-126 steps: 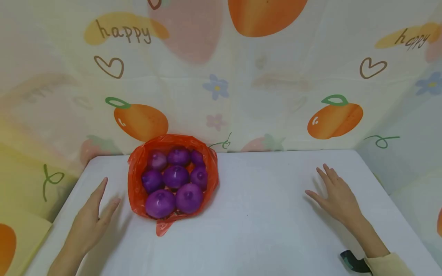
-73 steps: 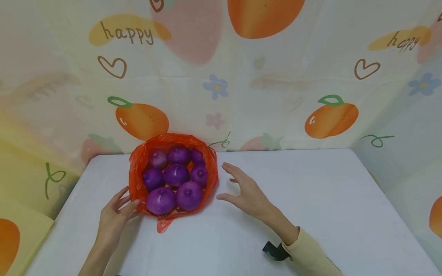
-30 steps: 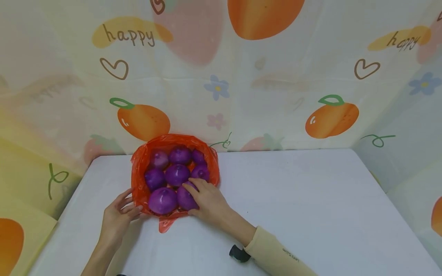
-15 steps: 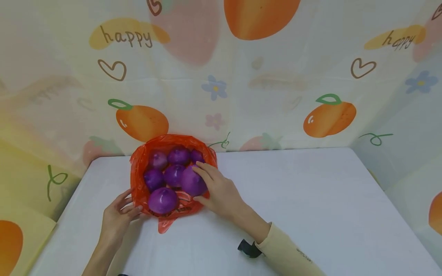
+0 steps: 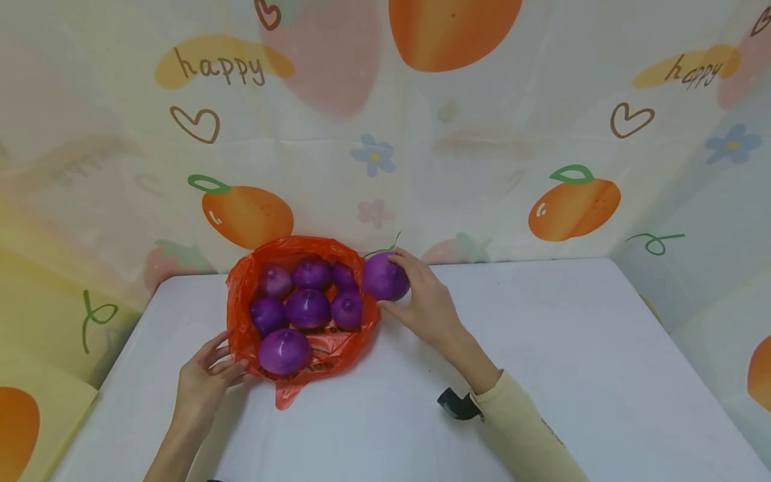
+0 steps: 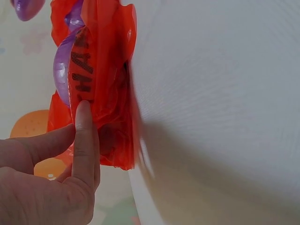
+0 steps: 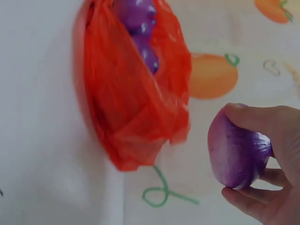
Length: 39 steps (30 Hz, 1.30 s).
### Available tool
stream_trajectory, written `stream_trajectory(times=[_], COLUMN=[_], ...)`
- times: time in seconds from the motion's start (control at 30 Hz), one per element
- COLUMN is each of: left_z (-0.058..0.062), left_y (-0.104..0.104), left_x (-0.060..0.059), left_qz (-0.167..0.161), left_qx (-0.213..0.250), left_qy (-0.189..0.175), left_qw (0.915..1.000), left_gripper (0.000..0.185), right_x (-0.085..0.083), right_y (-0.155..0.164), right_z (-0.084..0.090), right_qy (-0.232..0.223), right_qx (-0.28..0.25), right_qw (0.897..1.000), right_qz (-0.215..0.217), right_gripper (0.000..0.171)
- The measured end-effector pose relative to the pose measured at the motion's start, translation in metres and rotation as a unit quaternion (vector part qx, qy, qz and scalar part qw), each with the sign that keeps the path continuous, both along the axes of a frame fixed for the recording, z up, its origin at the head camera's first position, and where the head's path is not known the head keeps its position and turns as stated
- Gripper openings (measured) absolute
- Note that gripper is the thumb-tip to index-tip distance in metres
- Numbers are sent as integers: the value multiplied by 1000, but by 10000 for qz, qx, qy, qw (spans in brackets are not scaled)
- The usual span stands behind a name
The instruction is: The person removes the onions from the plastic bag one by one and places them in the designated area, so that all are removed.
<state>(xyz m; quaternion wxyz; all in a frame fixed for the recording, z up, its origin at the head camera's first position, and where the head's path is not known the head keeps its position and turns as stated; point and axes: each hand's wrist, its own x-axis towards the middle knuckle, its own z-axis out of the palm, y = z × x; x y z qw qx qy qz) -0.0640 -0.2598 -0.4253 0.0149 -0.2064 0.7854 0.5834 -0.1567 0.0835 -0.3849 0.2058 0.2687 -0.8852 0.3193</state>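
A red plastic bag (image 5: 243, 301) stands on the white table, its mouth spread wide around several purple onions (image 5: 308, 308). At its near left side, the thumb and fingers of my left hand (image 5: 201, 388) hold the bag film. The left wrist view has this hand (image 6: 70, 173) against the bag wall (image 6: 108, 93), below dark printed letters. My right hand (image 5: 430, 304) grips one purple onion (image 5: 385, 276), raised just beyond the bag's right rim. In the right wrist view, the thumb and fingers wrap that onion (image 7: 236, 150), apart from the bag (image 7: 126, 112).
The white table (image 5: 542, 348) reaches to a patterned cloth backdrop (image 5: 470, 161) printed with fruit, hearts and flowers. A dark strap-like piece (image 5: 459, 405) hangs at the right cuff (image 5: 512, 402).
My right hand came in from the right, took the near right onion and carried it up and right out of the bag. My left hand moved to the bag and stayed there.
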Motion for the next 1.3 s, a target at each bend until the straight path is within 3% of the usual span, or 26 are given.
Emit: stream_trajectory(times=[0.47,0.87,1.3], left_z=[-1,-3,-1], left_y=[0,-1,1], left_x=[1,0,0], left_qz=[46,86,144], left_qx=[71,170,-11], left_qy=[35,322,93], left_qw=[10000,9993,9999], left_gripper=[72,70,68], right_x=[-33,-53,-70], right_y=[30,41,34], right_z=[-34,-55,-68], right_qy=[-889,-1271,-1744], right_qx=[-77,129,10], right_qw=[9931,9881,9812], right_qz=[-765,-862,-832], right_gripper=[72,67,69])
